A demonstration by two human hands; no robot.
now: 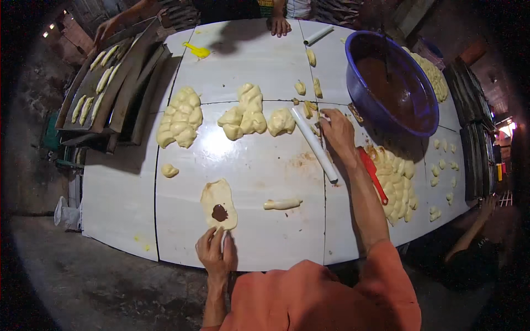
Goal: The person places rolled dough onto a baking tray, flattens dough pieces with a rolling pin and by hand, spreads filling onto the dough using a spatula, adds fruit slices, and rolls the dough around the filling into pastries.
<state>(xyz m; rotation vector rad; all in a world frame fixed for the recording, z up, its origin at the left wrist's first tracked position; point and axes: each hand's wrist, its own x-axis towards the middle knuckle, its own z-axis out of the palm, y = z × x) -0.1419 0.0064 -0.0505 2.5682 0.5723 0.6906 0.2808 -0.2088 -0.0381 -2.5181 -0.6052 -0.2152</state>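
My left hand (213, 252) is at the near edge of a flattened piece of dough (222, 194), thumb and fingertips drawn together on that edge. A dark brown dab of filling (220, 213) lies on the dough's near half. Farther off on the right, my right hand (338, 132) reaches to small yellowish strips (310, 105), its fingers curled; what they hold, if anything, is hidden. Beside that hand lies a white rolling tube (314, 144), slanting across the table. A rolled dough stick (282, 204) rests between my arms, and one small dough ball (170, 170) sits to the left.
Clustered dough balls (180, 118) and a second dough heap (243, 113) lie beyond. A purple basin (433, 113) of brown filling stands right, near a red spatula (373, 176) and more dough (396, 190). Trays (91, 118) hold sticks at left. Another person's hand (279, 26) rests opposite.
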